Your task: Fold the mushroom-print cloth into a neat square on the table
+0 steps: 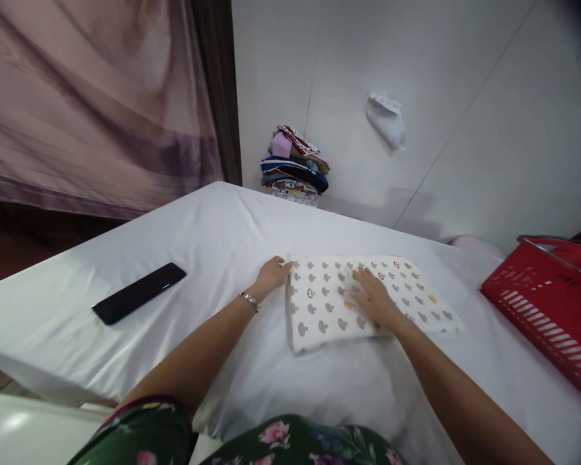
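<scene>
A white cloth (332,303) printed with grey mushrooms and a few coloured ones lies folded into a flat rectangle on the white-covered table. At its far left corner is my left hand (271,274), fingers closed on the edge. My right hand (374,300) rests palm down over the middle of the cloth with its fingers spread, slightly blurred by motion. The near edge of the cloth faces my body.
A black phone-like slab (140,292) lies on the table (213,236) to the left. A red plastic basket (552,303) stands at the right. Beyond the far edge are a stack of folded clothes (295,165) and a crumpled plastic bag (387,123) on the floor. A pink curtain (91,97) hangs at left.
</scene>
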Motion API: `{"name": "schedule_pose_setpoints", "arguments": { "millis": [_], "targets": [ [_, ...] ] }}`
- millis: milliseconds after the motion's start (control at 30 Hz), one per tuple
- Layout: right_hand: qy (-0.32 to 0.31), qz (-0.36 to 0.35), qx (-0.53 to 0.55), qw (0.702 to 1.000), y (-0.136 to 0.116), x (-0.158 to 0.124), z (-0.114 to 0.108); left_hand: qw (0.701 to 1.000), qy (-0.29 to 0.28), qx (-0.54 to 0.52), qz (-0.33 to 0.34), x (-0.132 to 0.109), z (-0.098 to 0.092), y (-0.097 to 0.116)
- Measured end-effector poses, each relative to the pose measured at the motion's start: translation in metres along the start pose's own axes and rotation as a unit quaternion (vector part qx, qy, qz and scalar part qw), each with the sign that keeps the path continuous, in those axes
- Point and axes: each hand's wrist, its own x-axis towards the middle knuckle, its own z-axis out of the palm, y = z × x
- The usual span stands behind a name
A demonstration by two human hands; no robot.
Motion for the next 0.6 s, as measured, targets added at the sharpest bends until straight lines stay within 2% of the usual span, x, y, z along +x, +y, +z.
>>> {"name": "schedule_pose_setpoints", "arguments": {
  "millis": [67,167,467,533,600],
  "targets": [
    [-0.068,-0.029,-0.037,0.997,-0.016,0.001,0.017,0.999,0.022,0.024,0.009,0.008,0.001,0.002],
    [-0.109,-0.033,-0.065,0.991,-0.021,-0.001,0.028,0.998,0.036,0.054,0.021,0.012,0.005,0.005],
    [-0.136,-0.026,-0.066,0.988,-0.026,-0.001,0.015,0.982,0.071,0.156,0.077,0.009,0.009,0.006],
    [-0.152,-0.022,-0.055,0.987,-0.028,0.0,0.014,0.962,0.121,0.204,0.133,0.008,0.011,0.011],
    [-0.162,-0.019,-0.041,0.986,-0.029,0.001,0.012,0.928,0.159,0.242,0.234,0.007,0.016,0.016]
  ]
}}
